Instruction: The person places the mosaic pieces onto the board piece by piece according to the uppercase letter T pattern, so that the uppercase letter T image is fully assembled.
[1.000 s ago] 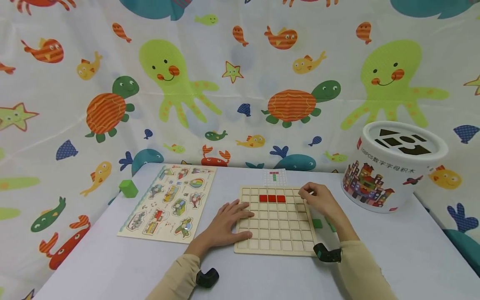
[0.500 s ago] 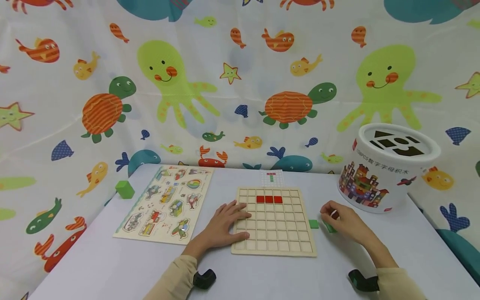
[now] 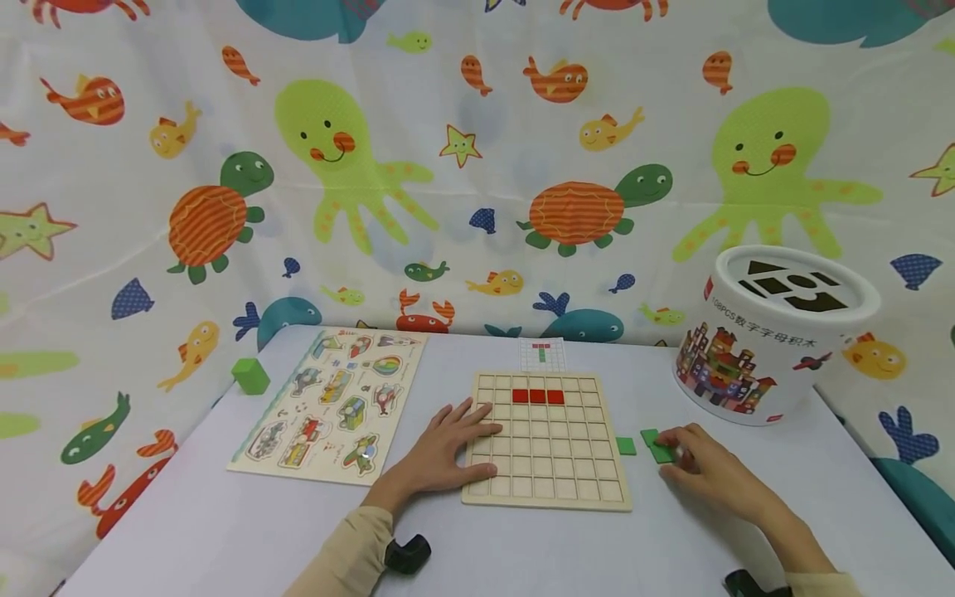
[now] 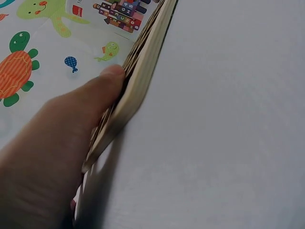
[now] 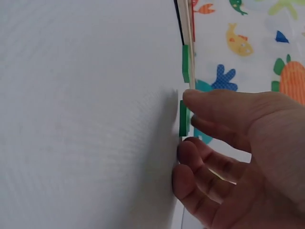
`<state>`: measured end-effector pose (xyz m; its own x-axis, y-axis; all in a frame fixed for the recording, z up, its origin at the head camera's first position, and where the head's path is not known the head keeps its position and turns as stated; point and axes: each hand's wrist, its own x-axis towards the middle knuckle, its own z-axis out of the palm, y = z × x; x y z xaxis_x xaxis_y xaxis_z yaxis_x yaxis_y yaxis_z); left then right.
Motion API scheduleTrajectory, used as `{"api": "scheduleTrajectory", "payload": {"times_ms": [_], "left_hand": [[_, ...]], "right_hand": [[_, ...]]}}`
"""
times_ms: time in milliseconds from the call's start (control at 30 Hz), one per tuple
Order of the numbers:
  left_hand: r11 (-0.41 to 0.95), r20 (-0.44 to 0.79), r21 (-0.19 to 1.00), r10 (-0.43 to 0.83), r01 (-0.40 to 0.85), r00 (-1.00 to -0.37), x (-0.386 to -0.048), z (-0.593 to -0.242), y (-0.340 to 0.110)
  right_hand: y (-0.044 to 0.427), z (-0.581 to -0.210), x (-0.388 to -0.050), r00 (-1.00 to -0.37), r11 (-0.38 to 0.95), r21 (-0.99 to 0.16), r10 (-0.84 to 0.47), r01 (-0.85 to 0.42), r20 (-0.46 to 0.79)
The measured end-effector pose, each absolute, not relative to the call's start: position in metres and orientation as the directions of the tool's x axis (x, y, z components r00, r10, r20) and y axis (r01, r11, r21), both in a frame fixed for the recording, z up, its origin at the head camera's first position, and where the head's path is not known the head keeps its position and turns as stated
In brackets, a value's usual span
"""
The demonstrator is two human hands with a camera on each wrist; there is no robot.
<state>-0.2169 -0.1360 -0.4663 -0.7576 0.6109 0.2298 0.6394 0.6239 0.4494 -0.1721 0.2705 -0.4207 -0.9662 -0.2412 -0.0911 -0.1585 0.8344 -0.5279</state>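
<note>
My left hand (image 3: 445, 450) lies with spread fingers on the left edge of a wooden grid board (image 3: 548, 489). In the left wrist view its thumb (image 4: 107, 83) rests over the board's edge (image 4: 138, 86). Three red square tiles (image 3: 538, 396) sit side by side in the board's second row from the top. To the right of the board, my right hand (image 3: 705, 468) reaches over green tiles (image 3: 653, 442), fingertips at their right side, thumb apart from the index finger. Another green tile (image 3: 626, 446) lies against the board's right edge. The hand partly hides the tiles it touches.
A small card with a coloured grid pattern (image 3: 542, 355) lies behind the board. A picture puzzle board (image 3: 328, 406) is on the left, with a green cube (image 3: 250, 376) beyond it. A large white bucket (image 3: 768, 340) stands at the back right.
My right hand has moved from the board's upper right corner out to the right and down to the green tiles. The left hand has stayed on the board.
</note>
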Motion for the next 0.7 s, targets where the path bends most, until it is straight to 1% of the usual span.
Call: {"api": "scheduleTrajectory", "payload": {"times_ms": [167, 400, 500, 700], "left_hand": [[0.633, 0.199, 0.423, 0.633, 0.648, -0.748, -0.2169, -0.465, -0.1373], [0.638, 0.218, 0.397, 0.633, 0.66, -0.743, -0.2178, -0.4658, -0.1362], [0.634, 0.229, 0.394, 0.634, 0.666, -0.739, -0.2191, -0.4658, -0.1351], [0.639, 0.22, 0.398, 0.63, 0.659, -0.744, -0.2174, -0.4662, -0.1364]], "right_hand": [[0.2712, -0.4223, -0.1692, -0.965, 0.835, -0.518, -0.255, -0.185, -0.066], [0.2727, -0.4231, -0.1699, -0.955, 0.834, -0.477, -0.295, -0.276, 0.036], [0.2724, -0.4226, -0.1692, -0.957, 0.835, -0.481, -0.289, -0.267, 0.03], [0.2713, -0.4247, -0.1683, -0.961, 0.835, -0.504, -0.274, -0.222, -0.03]]}}
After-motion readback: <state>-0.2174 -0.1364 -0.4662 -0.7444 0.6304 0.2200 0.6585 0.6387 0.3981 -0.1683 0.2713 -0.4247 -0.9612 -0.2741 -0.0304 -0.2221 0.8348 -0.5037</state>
